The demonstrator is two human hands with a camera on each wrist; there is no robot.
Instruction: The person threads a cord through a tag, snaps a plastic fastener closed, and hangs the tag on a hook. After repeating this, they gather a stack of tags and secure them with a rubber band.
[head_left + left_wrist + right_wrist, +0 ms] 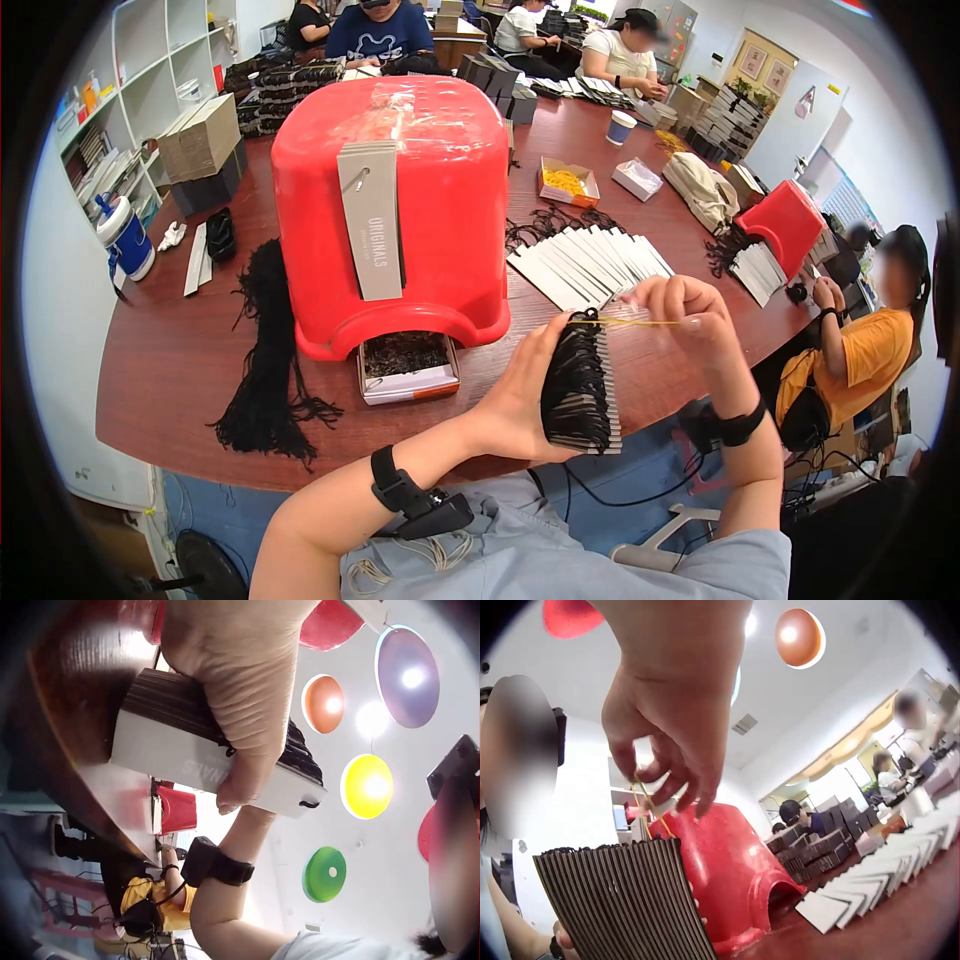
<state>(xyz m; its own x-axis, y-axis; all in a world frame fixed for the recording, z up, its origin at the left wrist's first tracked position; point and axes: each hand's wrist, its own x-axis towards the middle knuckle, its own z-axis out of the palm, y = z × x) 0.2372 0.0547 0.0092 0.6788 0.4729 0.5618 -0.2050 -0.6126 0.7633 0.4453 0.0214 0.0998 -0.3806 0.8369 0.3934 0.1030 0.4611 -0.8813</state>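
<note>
We find the stack of tags above the tabletop's near edge, to the right of the red stool, against the palm of the left hand. That hand grips it, thumb flat across the lettered face; we cannot tell how its hidden fingers lie. We note the right hand just beyond the stack's far end, fingertips narrowed in a pinch on the yellow rubber band, which runs taut to that end's black cords.
</note>
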